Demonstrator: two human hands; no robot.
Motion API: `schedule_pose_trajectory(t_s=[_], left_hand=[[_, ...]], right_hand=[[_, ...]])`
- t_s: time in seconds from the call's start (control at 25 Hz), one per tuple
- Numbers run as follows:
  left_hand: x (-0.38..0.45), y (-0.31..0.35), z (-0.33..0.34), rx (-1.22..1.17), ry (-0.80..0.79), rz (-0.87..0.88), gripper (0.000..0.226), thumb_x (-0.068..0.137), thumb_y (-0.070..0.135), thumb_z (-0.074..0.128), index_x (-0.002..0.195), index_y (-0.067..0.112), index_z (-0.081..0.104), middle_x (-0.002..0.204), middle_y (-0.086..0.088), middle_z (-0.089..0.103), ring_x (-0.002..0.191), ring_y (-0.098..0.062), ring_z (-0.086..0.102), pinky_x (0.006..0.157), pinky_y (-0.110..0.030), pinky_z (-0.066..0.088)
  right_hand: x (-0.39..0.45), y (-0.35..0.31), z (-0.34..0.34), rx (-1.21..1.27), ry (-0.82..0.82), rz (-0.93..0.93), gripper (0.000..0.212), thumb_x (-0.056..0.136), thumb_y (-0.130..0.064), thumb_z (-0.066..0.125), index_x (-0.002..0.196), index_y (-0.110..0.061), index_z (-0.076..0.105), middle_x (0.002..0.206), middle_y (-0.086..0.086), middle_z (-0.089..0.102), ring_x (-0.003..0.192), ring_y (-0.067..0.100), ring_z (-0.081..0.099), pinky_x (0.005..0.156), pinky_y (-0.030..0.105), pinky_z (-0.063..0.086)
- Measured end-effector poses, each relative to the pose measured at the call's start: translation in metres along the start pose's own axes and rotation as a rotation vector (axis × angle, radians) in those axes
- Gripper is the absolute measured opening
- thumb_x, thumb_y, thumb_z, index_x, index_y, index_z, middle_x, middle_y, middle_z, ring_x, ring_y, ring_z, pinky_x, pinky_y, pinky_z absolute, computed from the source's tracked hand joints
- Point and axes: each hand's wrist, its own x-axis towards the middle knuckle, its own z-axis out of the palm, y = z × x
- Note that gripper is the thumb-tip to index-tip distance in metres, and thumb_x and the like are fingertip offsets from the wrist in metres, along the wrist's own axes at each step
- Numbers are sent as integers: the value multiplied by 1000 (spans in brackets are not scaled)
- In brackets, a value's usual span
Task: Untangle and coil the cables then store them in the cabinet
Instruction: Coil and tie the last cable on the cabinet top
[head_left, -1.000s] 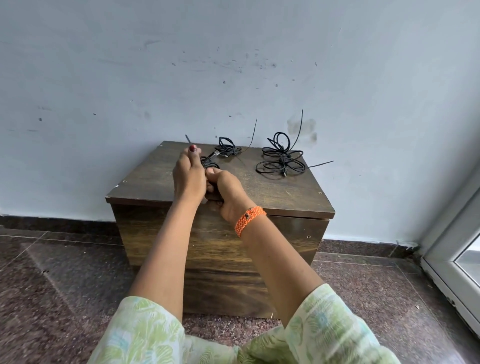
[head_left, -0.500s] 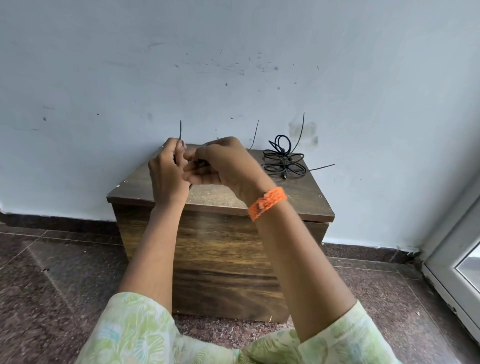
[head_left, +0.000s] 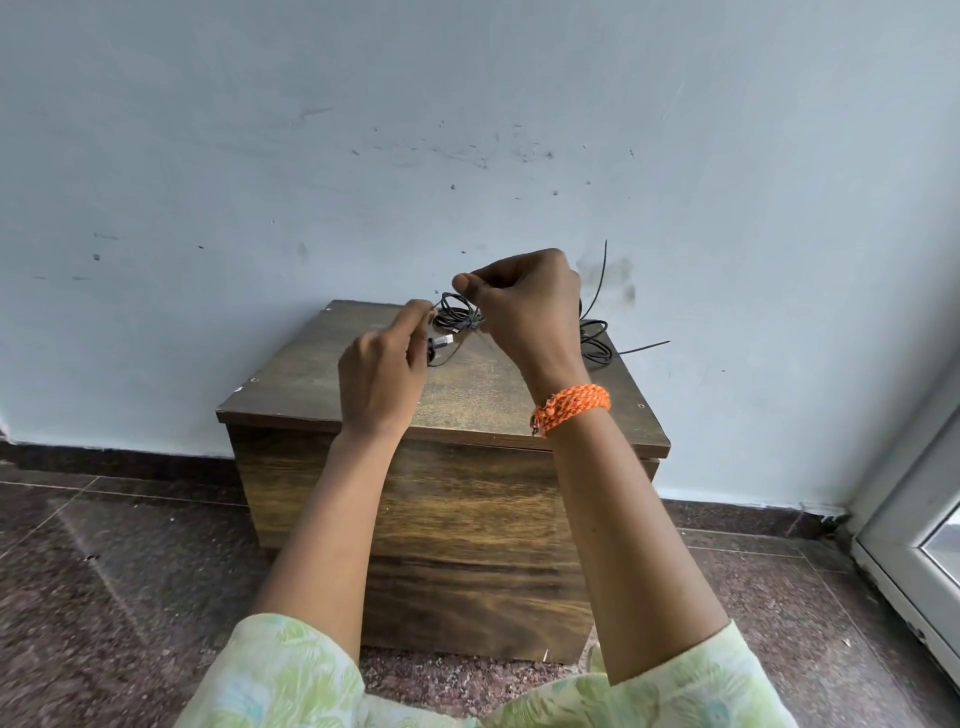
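A small dark wooden cabinet (head_left: 311, 384) stands against the wall. Above its top, my left hand (head_left: 382, 382) pinches a black cable (head_left: 454, 312) near its silver USB plug (head_left: 441, 341). My right hand (head_left: 524, 306), with an orange wristband, is raised a little higher and pinches a thin tie at the coiled loops of the same cable. A second black cable bundle (head_left: 595, 340) lies on the cabinet's back right, partly hidden behind my right hand, with thin tie ends sticking up and out.
The cabinet sits on a dark speckled stone floor (head_left: 130, 571) against a pale blue wall (head_left: 467, 130). A white door frame (head_left: 914, 545) runs along the right edge. The cabinet's front panel (head_left: 467, 519) is closed.
Both hands have shifted right and risen with the cable; the coil and USB plug now show between them. The right hand now covers part of the second bundle.
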Motion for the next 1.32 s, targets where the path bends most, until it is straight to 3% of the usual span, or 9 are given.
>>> schedule_pose_trajectory(t_s=[0.12, 0.24, 0.44, 0.6, 0.84, 1.0, 1.16, 1.32], left_hand=[[0, 8, 4, -11, 14, 25, 30, 95, 28, 40, 103, 12, 65, 53, -10, 59, 44, -26, 53, 46, -23, 36], [2, 9, 4, -69, 28, -62, 27, 97, 27, 42, 104, 14, 66, 59, -8, 63, 48, -24, 56, 49, -23, 34], [4, 15, 3, -110, 1, -87, 32, 96, 30, 39, 105, 15, 65, 66, -9, 68, 53, -25, 60, 50, -25, 40], [0, 21, 6, -95, -11, -68, 21, 95, 18, 50, 103, 10, 67, 57, -11, 63, 46, -14, 39, 51, -22, 33], [2, 18, 6, -106, -19, -73, 20, 95, 16, 49, 103, 8, 66, 60, -8, 64, 46, -11, 40, 49, -14, 27], [1, 18, 6, -122, -23, -65, 26, 95, 21, 44, 103, 9, 66, 62, -7, 65, 47, -11, 43, 51, -18, 31], [2, 16, 5, -119, -25, -83, 20, 95, 16, 49, 104, 11, 66, 61, -6, 64, 45, -13, 44, 49, -17, 31], [1, 19, 6, -133, -15, -67, 27, 96, 23, 43, 103, 11, 65, 62, -5, 65, 46, -12, 45, 48, -17, 31]], right_hand=[[-5, -1, 5, -11, -9, -3, 6, 74, -13, 80, 76, -7, 77, 64, 3, 70, 58, 11, 64, 55, 20, 50], [-7, 3, 10, -20, 52, -19, 4, 73, -12, 78, 70, -11, 76, 63, 1, 71, 60, 13, 67, 58, 28, 57], [-7, 5, 11, 15, 112, -40, 8, 77, -12, 75, 71, -8, 76, 58, 1, 68, 50, 8, 59, 50, 22, 49], [-6, 6, 14, 5, 66, -35, 8, 77, -10, 74, 69, -8, 76, 52, -5, 62, 39, -2, 47, 44, 10, 35], [-7, 5, 16, 19, 74, -27, 8, 77, -9, 73, 70, -8, 76, 55, -5, 64, 42, -2, 48, 44, 12, 35], [-7, 5, 16, 35, 112, -8, 8, 78, -10, 73, 70, -10, 75, 58, -1, 68, 50, 6, 58, 49, 20, 46], [-7, 5, 16, 14, 79, -1, 7, 77, -11, 74, 71, -9, 76, 60, 1, 69, 50, 6, 58, 50, 20, 44], [-7, 6, 15, 43, 113, -4, 8, 77, -9, 74, 69, -9, 75, 60, 1, 69, 54, 10, 63, 55, 26, 54]])
